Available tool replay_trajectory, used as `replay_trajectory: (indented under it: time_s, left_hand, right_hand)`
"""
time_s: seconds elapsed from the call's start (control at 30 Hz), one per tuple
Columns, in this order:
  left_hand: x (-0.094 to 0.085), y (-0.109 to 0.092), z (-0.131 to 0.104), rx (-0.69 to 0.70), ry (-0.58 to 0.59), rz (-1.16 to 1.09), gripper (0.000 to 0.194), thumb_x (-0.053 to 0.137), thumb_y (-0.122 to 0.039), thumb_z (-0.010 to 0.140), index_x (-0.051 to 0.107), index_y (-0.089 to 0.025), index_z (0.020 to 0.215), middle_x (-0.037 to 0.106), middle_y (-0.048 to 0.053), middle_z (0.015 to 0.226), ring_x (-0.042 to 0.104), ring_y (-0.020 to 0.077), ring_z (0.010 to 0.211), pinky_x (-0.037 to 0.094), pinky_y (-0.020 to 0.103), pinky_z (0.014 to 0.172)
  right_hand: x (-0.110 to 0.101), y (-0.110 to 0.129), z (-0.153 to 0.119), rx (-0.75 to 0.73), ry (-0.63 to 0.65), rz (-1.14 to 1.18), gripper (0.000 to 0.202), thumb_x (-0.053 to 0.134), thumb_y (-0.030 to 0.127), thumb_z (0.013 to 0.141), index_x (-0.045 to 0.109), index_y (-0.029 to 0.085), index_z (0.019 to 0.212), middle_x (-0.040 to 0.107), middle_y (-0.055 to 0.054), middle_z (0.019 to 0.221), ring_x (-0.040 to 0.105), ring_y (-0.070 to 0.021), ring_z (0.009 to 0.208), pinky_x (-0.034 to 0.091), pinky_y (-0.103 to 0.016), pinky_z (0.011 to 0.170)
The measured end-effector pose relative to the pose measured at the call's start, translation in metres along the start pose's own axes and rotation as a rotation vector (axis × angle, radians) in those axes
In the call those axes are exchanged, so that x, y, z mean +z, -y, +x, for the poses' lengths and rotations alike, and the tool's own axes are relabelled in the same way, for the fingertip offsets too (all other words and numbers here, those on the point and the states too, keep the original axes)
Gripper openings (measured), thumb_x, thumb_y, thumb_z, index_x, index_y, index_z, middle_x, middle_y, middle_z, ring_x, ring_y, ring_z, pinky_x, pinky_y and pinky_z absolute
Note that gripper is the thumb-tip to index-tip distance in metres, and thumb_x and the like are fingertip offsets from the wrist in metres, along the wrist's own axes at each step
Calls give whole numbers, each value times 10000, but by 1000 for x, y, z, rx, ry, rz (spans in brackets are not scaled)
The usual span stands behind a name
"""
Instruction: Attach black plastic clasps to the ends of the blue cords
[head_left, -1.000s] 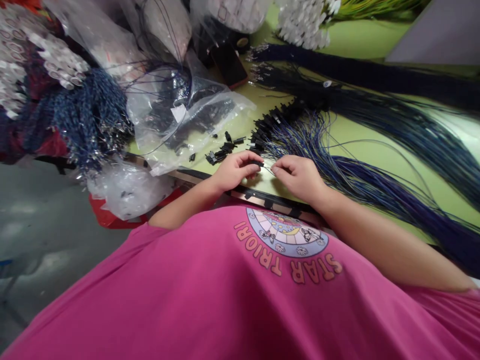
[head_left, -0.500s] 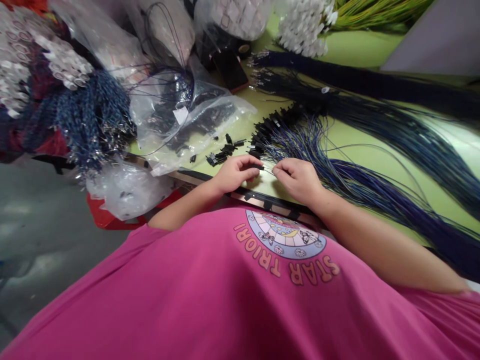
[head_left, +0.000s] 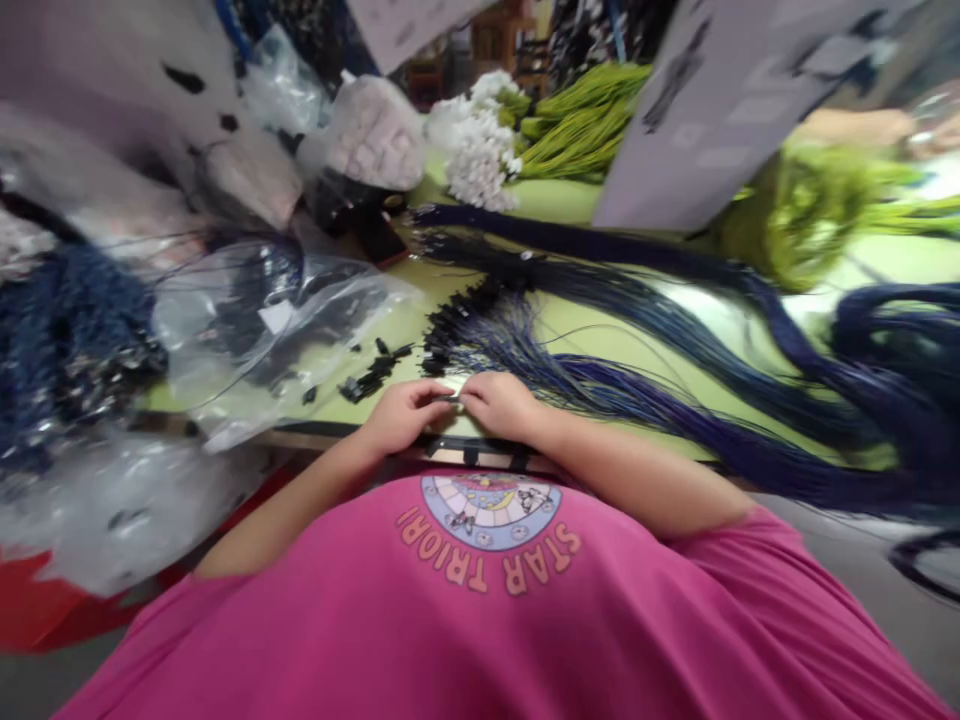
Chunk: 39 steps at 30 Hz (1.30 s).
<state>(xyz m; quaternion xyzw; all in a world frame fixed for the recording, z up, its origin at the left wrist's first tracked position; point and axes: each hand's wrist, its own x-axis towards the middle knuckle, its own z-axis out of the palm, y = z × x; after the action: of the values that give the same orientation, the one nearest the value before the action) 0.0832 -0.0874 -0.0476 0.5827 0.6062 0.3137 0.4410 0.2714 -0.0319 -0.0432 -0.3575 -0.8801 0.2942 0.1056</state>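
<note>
Near the front edge of the table, my left hand (head_left: 403,415) pinches a small black connector (head_left: 452,399) between thumb and fingertips. My right hand (head_left: 501,404) is closed close beside it, fingertips at the connector's right end; the thin wire it grips is mostly hidden by the fingers. Just beyond the left hand lies a small heap of loose black connectors (head_left: 375,370). Behind the right hand a bundle of blue and dark wires (head_left: 600,378) runs off to the right, with many black connectors (head_left: 450,325) on its left ends.
Clear plastic bags (head_left: 225,330) lie at the left beside bundled blue cables (head_left: 67,340). Further back are a dark phone (head_left: 379,238), white connectors (head_left: 480,150) and yellow-green wires (head_left: 592,120). Long dark wire bundles (head_left: 637,300) cross the table. At the far right shows another person's arm (head_left: 855,128).
My view has swung right and up, so the table's far side shows. My hands have come closer together, and the wire seen between them before is now mostly covered.
</note>
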Motion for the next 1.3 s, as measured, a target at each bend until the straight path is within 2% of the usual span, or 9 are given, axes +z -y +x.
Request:
replay_trajectory:
  time_s: [0.17, 0.47, 0.7, 0.8, 0.9, 1.07, 1.17, 1.23, 1.3]
  left_hand:
    - [2, -2, 0, -124, -91, -26, 299, 735, -373, 695, 741, -182, 924, 687, 14, 634, 592, 132, 549, 489, 240, 550]
    - [9, -4, -1, -146, -126, -54, 320, 766, -436, 647, 724, -203, 862, 692, 12, 640, 597, 144, 567, 483, 245, 557]
    - [3, 2, 4, -141, -130, -104, 334, 755, -393, 652, 713, -176, 902, 663, 5, 618, 567, 125, 541, 453, 233, 541]
    - [-2, 6, 8, -128, -123, -243, 320, 750, -347, 659, 675, -163, 909, 639, -8, 625, 557, 108, 538, 439, 218, 534]
    - [-6, 10, 12, -123, -157, -493, 323, 739, -306, 670, 608, -160, 927, 631, -24, 669, 530, 68, 514, 407, 186, 508]
    - [-6, 9, 15, -130, -144, -659, 346, 754, -255, 652, 564, -138, 917, 623, -20, 671, 527, 52, 496, 391, 174, 490]
    - [-5, 8, 15, -135, -135, -690, 357, 757, -250, 653, 567, -137, 933, 629, -13, 693, 537, 53, 502, 385, 173, 479]
    - [-5, 7, 16, -138, -138, -694, 368, 757, -254, 659, 570, -139, 953, 631, -10, 713, 543, 54, 504, 385, 176, 475]
    - [-5, 7, 15, -131, -145, -693, 371, 753, -262, 666, 570, -142, 967, 631, -9, 730, 550, 55, 508, 393, 180, 480]
  right_hand:
    - [-3, -5, 2, 13, 3, 48, 269, 482, 214, 890, 745, 159, 870, 737, -60, 874, 609, -152, 766, 383, -250, 703]
    - [2, -8, 2, -77, 53, -86, 318, 423, 276, 928, 720, 163, 935, 737, -83, 966, 627, -177, 816, 375, -268, 678]
    - [-2, -7, 2, -122, 29, -46, 305, 435, 259, 951, 716, 145, 922, 728, -79, 965, 623, -166, 867, 411, -265, 766]
    - [-10, -3, -2, -91, -60, -79, 298, 434, 249, 952, 702, 131, 1003, 707, -94, 1028, 617, -170, 947, 428, -269, 839]
    - [-35, -1, -15, -31, -182, -219, 471, 486, 408, 932, 566, 112, 1291, 621, -156, 1235, 594, -232, 1062, 449, -332, 889]
    - [-79, -25, -48, 87, -13, -460, 724, 627, 586, 793, 539, 96, 1319, 550, -219, 1346, 496, -365, 1239, 382, -469, 1031]
    - [-79, -50, -56, 247, 31, -535, 1006, 697, 606, 705, 333, 79, 1481, 323, -274, 1519, 313, -448, 1381, 283, -563, 1091]
    - [-72, -61, -55, 272, 46, -554, 1053, 691, 604, 705, 242, 119, 1525, 342, -275, 1504, 303, -461, 1382, 267, -593, 1082]
    - [-67, -63, -50, 253, 31, -549, 994, 673, 572, 728, 256, 138, 1520, 459, -251, 1416, 405, -432, 1316, 313, -555, 1060]
